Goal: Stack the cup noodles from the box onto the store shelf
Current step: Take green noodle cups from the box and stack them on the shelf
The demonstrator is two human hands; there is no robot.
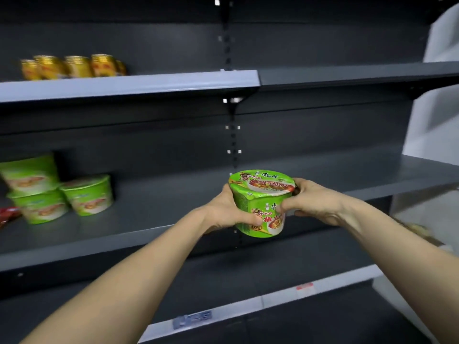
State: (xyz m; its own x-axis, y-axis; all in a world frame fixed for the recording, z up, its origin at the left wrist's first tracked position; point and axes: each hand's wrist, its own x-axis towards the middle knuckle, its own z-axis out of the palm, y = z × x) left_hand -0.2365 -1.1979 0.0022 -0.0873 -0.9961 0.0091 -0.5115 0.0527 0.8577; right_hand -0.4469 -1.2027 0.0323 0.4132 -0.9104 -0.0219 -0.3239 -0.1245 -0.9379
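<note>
Both hands grip one green cup from its sides: the left hand curls round its left wall, the right hand round its right. The cup hangs upright over the front edge of the middle shelf. Other cups stand far left on it, and cans stand on the shelf above.

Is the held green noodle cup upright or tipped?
Upright, slightly tilted: green plastic noodle cup shows its printed lid on top, base below, gripped between left hand and right hand.
</note>
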